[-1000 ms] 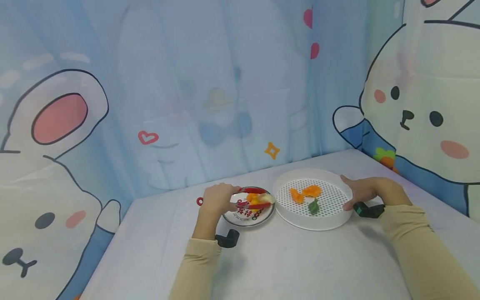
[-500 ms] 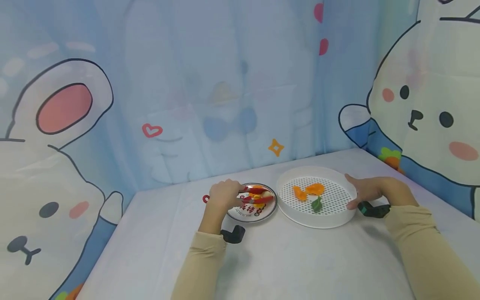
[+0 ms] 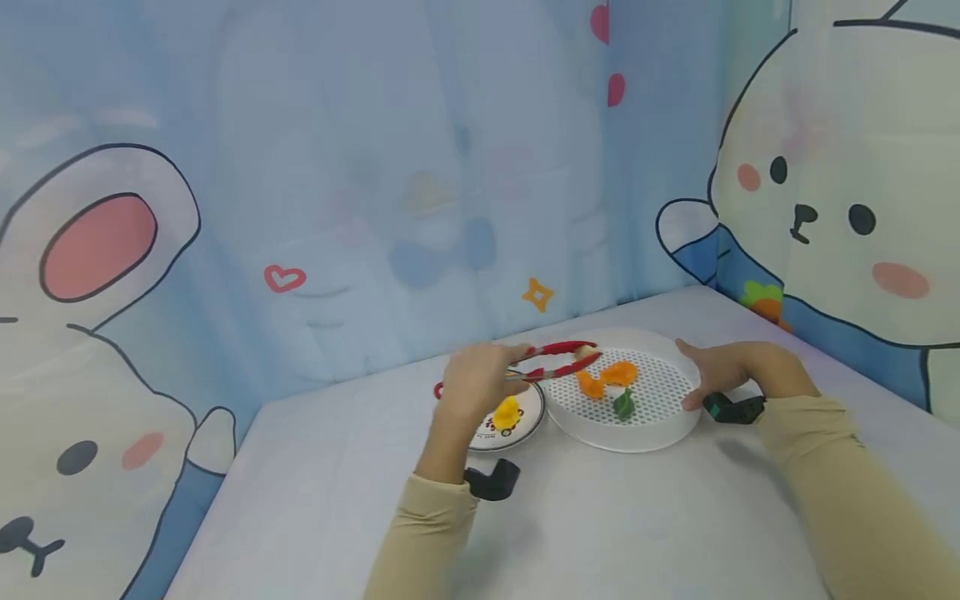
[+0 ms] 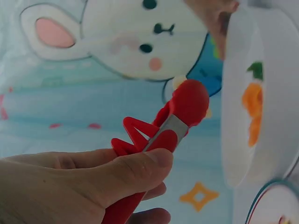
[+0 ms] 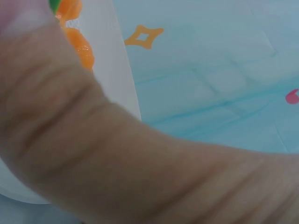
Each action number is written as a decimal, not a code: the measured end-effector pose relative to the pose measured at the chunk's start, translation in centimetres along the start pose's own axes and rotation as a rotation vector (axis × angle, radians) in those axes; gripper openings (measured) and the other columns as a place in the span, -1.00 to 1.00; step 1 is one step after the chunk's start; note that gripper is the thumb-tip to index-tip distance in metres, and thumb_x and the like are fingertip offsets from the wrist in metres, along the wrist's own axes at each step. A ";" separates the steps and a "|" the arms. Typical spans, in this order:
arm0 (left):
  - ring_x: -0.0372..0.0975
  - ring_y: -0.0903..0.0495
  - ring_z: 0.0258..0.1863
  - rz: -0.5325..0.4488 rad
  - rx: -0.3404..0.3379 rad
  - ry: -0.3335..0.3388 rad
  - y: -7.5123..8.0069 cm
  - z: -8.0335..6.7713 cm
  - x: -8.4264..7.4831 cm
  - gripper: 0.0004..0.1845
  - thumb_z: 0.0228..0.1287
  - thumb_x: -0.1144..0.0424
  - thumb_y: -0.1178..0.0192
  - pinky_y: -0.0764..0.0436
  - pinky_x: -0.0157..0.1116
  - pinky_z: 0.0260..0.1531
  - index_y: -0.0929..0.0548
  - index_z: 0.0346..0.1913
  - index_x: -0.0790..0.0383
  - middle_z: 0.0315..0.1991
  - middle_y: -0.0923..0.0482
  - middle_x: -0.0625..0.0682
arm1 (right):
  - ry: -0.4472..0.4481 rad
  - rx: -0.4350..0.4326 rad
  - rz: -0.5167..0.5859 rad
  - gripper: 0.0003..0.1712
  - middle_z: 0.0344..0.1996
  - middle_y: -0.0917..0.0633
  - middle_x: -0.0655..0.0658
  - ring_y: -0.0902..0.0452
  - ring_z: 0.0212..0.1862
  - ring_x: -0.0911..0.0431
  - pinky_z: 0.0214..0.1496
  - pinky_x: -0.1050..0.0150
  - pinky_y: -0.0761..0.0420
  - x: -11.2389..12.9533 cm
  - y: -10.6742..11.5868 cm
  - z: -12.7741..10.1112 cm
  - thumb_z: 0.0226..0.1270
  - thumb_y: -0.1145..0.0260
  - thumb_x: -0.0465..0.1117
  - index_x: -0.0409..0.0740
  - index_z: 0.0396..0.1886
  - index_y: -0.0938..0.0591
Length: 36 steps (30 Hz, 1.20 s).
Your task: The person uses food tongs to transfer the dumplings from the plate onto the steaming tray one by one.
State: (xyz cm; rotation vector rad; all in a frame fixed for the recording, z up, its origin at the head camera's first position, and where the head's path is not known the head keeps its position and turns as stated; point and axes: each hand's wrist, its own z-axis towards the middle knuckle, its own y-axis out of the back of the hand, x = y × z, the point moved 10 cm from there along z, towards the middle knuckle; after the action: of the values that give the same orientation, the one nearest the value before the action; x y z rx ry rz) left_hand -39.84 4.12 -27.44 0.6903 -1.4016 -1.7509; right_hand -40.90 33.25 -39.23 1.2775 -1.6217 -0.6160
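Observation:
My left hand (image 3: pixel 478 385) grips a pair of red-tipped tongs (image 3: pixel 558 373), raised over the left rim of a round white steamer basket (image 3: pixel 637 440). Between the tong tips is a small pale piece (image 3: pixel 586 353), mostly covered; only a bit of it shows in the left wrist view. Two orange pieces (image 3: pixel 619 372) and a green leafy piece (image 3: pixel 623 405) lie on the basket's perforated floor. My right hand (image 3: pixel 726 372) holds the basket by its right side, thumb and fingers spread around the wall. In the right wrist view a blurred finger hides most of the basket.
A patterned plate (image 3: pixel 534 421) with a yellow piece (image 3: pixel 506 413) sits left of the basket, partly behind the left hand. The white tablecloth (image 3: pixel 600 525) runs back to a blue cartoon curtain (image 3: pixel 337 183).
The tongs went down at the plate, then rose and moved right over the basket's rim with the pale piece. The yellow piece stays on the plate. My right hand keeps its hold.

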 end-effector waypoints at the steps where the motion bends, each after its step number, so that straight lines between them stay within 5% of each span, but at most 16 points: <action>1: -0.26 -0.61 -0.22 -0.006 0.001 -0.032 -0.4 0.7 -1.7 -0.40 0.09 -0.11 -0.33 -0.53 -0.38 -0.41 -0.47 0.25 -0.33 -0.01 -0.66 -0.22 | -0.007 -0.003 -0.003 0.56 0.35 0.19 -0.67 0.17 0.37 -0.51 0.30 -0.43 0.10 0.0 0.2 -0.2 -0.07 -0.42 0.32 -0.62 0.35 0.39; 5: -0.26 -0.58 -0.23 -0.049 0.053 -0.100 -3.0 3.3 -7.1 -0.39 0.05 -0.19 -0.32 -0.50 -0.35 -0.40 -0.47 0.23 -0.40 0.07 -0.61 -0.22 | -0.045 -0.018 -0.002 0.58 0.37 0.11 -0.64 0.11 0.37 -0.49 0.31 -0.42 0.05 0.0 0.3 -0.8 -0.12 -0.43 0.33 -0.56 0.38 0.37; 8: -0.24 -0.56 -0.24 -0.063 0.098 -0.113 -4.7 4.0 -8.7 -0.40 0.06 -0.20 -0.30 -0.50 -0.33 -0.36 -0.47 0.23 -0.39 0.07 -0.61 -0.20 | -0.063 -0.024 0.014 0.57 0.37 0.06 -0.62 0.08 0.36 -0.48 0.31 -0.42 0.02 0.1 -0.3 -1.0 -0.13 -0.45 0.31 -0.52 0.40 0.35; 24: -0.26 -0.49 -0.15 -0.147 0.249 -0.098 -6.7 5.3 -10.1 -0.45 0.06 -0.08 -0.37 -0.50 -0.31 -0.06 -0.59 0.17 -0.11 -0.01 -0.64 -0.16 | -0.097 -0.021 0.002 0.57 0.38 0.06 -0.60 0.09 0.37 -0.48 0.31 -0.41 0.00 -0.4 0.2 -1.2 -0.14 -0.44 0.34 -0.47 0.42 0.35; 36: -0.23 -0.53 -0.14 -0.197 0.148 0.037 -6.3 5.4 -8.0 -0.19 -0.18 -0.23 -0.45 -0.60 -0.28 -0.12 -0.52 0.21 -0.01 0.01 -0.61 -0.12 | -0.101 -0.019 -0.007 0.60 0.37 0.07 -0.61 0.11 0.36 -0.50 0.29 -0.43 0.03 -0.6 0.4 -1.0 -0.17 -0.43 0.38 -0.48 0.42 0.35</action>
State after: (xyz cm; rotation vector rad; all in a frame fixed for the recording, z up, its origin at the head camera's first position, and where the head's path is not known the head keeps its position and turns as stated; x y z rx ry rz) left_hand -41.16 14.30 -32.62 0.9639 -1.4907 -1.7861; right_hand -40.18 34.10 -38.71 1.2564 -1.6901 -0.7085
